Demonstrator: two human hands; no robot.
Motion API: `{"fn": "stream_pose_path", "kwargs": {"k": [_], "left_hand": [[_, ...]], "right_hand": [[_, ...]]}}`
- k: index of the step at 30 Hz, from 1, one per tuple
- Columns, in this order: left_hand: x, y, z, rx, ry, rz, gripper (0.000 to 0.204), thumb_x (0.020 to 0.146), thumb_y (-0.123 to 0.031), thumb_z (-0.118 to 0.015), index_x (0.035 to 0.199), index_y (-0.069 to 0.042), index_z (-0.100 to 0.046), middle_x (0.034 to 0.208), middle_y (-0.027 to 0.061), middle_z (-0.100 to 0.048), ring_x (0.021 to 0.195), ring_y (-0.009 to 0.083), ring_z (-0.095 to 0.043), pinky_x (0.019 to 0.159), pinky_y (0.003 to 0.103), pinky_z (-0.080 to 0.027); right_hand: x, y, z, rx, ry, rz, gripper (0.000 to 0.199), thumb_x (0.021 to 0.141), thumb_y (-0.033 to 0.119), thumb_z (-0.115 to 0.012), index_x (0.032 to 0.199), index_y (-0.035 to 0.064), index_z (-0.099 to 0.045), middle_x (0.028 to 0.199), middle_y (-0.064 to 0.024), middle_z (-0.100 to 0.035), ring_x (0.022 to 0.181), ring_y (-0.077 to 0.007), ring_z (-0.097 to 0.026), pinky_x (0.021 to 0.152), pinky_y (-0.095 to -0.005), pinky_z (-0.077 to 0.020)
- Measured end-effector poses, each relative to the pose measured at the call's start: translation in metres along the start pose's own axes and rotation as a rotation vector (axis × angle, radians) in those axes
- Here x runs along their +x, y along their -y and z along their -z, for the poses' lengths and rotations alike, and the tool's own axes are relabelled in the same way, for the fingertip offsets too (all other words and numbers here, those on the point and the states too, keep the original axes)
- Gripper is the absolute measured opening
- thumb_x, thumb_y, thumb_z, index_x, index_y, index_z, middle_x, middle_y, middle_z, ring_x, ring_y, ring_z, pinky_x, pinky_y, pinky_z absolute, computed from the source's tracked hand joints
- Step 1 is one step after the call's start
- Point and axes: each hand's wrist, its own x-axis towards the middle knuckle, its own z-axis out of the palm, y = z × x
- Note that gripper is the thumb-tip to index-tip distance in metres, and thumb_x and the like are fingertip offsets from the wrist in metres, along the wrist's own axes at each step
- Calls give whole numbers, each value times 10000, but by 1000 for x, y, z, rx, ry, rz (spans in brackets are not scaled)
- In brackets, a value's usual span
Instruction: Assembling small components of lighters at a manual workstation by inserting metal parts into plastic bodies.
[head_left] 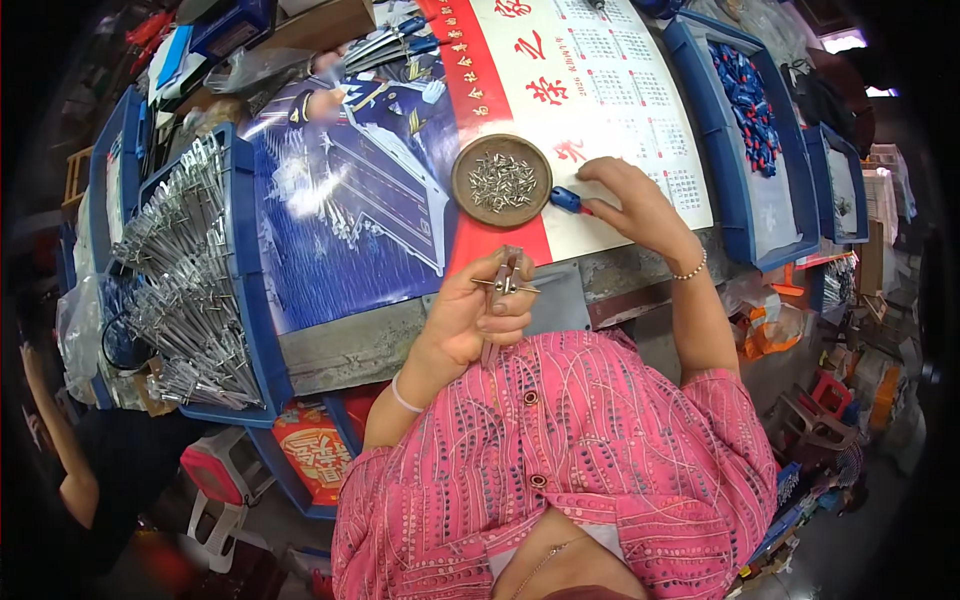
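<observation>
Close to my chest, my left hand (478, 318) is closed around a slim metal part (507, 272) with a thin crosspiece. Its lower end shows below my fingers, and its exact kind I cannot make out. Over the table, my right hand (645, 208) has its thumb and forefinger apart, beside a small blue handle piece with a red end (566, 199). The thumb tip is at the red end; whether it touches I cannot tell. Just left of that piece, a round shallow dish (458, 190) holds many small silvery metal pins (502, 182).
A blue bin (255, 300) on the left is heaped with long metal rods (195, 265). On the right, a blue tray (735, 215) holds blue-and-red handle pieces (745, 100). Printed poster sheets (600, 110) cover the table. Another person's hand (322, 104) is across the table.
</observation>
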Motion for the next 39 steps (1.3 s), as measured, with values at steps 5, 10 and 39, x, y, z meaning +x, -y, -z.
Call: {"fn": "stream_pose_path", "kwargs": {"k": [5, 10, 39], "left_hand": [[1, 1, -10, -18, -201, -5, 277, 923, -322, -378, 864, -92, -519, 501, -1, -347, 357, 63, -270, 346, 202, -235], [4, 1, -11, 20, -202, 1, 277, 922, -329, -382, 864, -100, -527, 505, -1, -349, 358, 63, -264, 349, 201, -231], [-3, 5, -1, -122, -78, 72, 368, 940, -361, -327, 1026, -70, -537, 605, 8, -388, 424, 59, -296, 382, 191, -255]], "right_hand": [[-4, 7, -17, -32, -132, -59, 320, 699, 112, -661, 975, 34, -520, 985, -125, -541, 916, -308, -514, 812, -371, -398], [-7, 9, -26, -150, -201, -45, 279, 706, 89, -658, 942, 32, -521, 921, -104, -556, 836, -267, -536, 750, -343, -417], [23, 47, 11, 542, 165, 225, 293, 764, 126, -645, 1009, 0, -545, 877, -112, -611, 821, -248, -609, 717, -318, -471]]}}
